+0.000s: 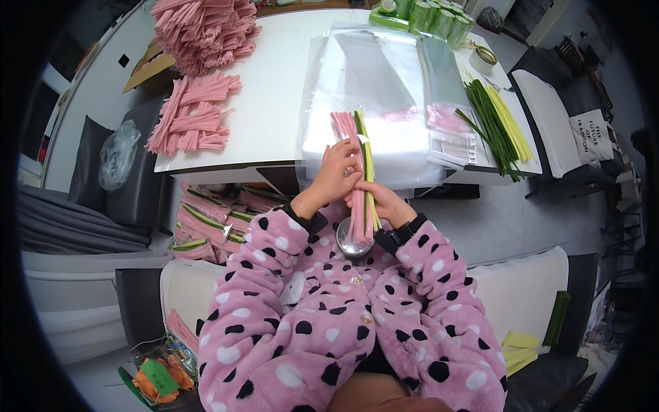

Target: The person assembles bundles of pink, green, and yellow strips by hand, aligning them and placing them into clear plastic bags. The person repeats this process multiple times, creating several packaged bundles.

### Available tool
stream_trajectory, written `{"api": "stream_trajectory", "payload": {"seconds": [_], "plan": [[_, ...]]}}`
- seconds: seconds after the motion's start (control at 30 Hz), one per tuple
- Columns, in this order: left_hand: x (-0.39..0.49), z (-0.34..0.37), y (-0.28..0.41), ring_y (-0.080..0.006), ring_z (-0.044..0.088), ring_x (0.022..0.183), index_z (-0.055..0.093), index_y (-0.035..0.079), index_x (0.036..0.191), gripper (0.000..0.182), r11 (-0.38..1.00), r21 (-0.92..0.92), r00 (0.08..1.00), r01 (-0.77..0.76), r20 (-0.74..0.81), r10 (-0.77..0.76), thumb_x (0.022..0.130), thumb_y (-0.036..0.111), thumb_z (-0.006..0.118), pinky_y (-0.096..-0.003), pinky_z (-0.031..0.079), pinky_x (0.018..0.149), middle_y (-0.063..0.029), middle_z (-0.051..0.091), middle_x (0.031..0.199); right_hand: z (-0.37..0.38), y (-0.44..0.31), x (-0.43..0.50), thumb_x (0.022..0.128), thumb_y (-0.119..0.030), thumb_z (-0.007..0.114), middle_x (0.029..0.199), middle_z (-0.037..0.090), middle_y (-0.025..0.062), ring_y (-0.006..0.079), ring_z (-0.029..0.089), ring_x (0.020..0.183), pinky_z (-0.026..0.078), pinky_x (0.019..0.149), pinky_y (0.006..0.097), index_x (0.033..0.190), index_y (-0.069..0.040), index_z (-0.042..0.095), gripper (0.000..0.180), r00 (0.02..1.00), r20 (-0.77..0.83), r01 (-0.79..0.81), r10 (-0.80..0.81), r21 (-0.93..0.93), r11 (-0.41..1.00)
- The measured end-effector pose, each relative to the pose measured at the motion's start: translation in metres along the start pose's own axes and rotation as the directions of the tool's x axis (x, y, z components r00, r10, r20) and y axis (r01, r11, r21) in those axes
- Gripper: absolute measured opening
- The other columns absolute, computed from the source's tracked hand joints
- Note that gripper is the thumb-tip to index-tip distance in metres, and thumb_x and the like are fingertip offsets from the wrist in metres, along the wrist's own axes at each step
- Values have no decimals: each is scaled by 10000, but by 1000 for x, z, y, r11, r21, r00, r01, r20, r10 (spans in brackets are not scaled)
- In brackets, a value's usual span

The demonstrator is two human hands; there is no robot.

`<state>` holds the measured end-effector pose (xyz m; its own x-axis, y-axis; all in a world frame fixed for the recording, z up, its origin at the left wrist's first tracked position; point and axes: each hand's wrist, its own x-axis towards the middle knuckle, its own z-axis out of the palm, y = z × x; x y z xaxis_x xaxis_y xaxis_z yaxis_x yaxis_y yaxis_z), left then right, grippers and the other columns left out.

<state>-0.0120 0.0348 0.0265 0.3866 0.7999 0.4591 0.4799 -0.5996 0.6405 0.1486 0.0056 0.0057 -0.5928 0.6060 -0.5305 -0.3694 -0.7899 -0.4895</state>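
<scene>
A bundle of pink chenille stems [342, 123], with green and yellow stems [367, 159] along its right side, stands out over the table's front edge. My right hand [387, 202] grips its lower part from the right. From the left, my left hand [337, 172] has curled fingers against the middle of the bundle; its thumb is close to the right hand's fingers. A small white piece [363, 138] shows on the bundle above my fingers. Beneath the lower ends, a round shiny container [355, 249] is near my lap, partly covered by the stems.
Clear plastic bags [360, 77] lie stacked on the white table [273, 56]. Pink stems [193, 116] are piled at left, green stems [489, 123] and yellow stems [509, 123] at right. Green rolls [427, 18] and a tape roll [483, 59] are farther back. Wrapped bundles [206, 221] lie below the table.
</scene>
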Motion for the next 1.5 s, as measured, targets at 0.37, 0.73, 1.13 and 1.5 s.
{"api": "stream_trajectory", "payload": {"seconds": [0.37,0.73,1.13,1.5], "plan": [[-87,41,31,-113,568,848,516,37,1073,283,163,-788,604,593,302,-738,887,245,561,-249,455,736,-51,572,1000,4,25,-6,906,-294,501,758,642,114,213,628,673,481,588,305,910,57,599,364,812,-289,248,-507,-616,748],[-78,34,37,-138,607,827,549,-14,1076,288,-76,-803,576,590,486,-658,859,170,595,-260,485,745,-69,619,961,6,19,-17,771,-239,642,693,609,147,273,602,614,473,590,341,868,41,593,301,570,-189,120,-800,-944,308],[-79,29,20,-226,633,859,509,-61,1084,263,-324,-810,616,489,584,-528,858,71,541,-327,528,773,-145,610,983,3,27,-24,800,-209,652,722,626,95,150,567,604,441,554,277,841,34,641,247,587,-139,272,-798,-894,356],[-73,40,31,-190,619,879,513,-30,1079,291,-123,-824,605,553,498,-621,804,5,601,-293,516,767,-115,605,992,6,29,-18,813,-121,627,631,595,11,53,525,573,417,520,202,804,37,624,158,667,-216,446,-713,-651,614]]}}
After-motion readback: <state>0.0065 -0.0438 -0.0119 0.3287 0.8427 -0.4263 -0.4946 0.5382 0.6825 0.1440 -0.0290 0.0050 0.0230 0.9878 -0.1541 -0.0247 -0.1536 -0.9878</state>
